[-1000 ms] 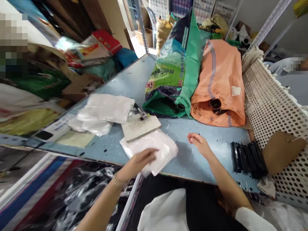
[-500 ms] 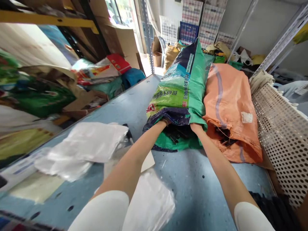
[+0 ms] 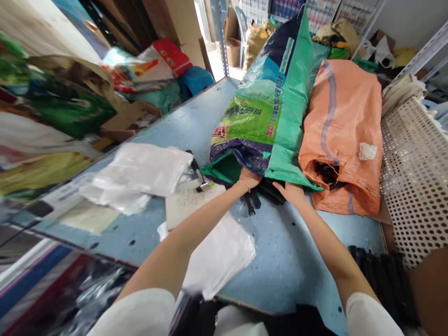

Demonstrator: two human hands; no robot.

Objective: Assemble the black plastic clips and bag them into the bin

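Observation:
A green, blue and lime printed woven sack (image 3: 259,102) lies on the table with its mouth toward me. Long black plastic parts (image 3: 271,190) stick out of the mouth onto the tabletop. My left hand (image 3: 251,178), with a beaded bracelet at the wrist, is closed at the left of these parts, its fingers mostly hidden under the sack's dark rim. My right hand (image 3: 293,192) grips the same bundle from the right, thumb against the black parts and other fingers partly covered by the green flap.
An orange woven sack (image 3: 345,121) with a torn opening lies at the right, beside a perforated white panel (image 3: 409,182). White plastic bags (image 3: 140,168) and a cardboard piece (image 3: 189,200) with a tool cover the left of the blue table (image 3: 280,261). More black parts (image 3: 381,280) sit lower right.
Both hands have come out of the sack's mouth toward me, bringing black parts partly out onto the table. The right flap is pulled outward. The view has tilted down.

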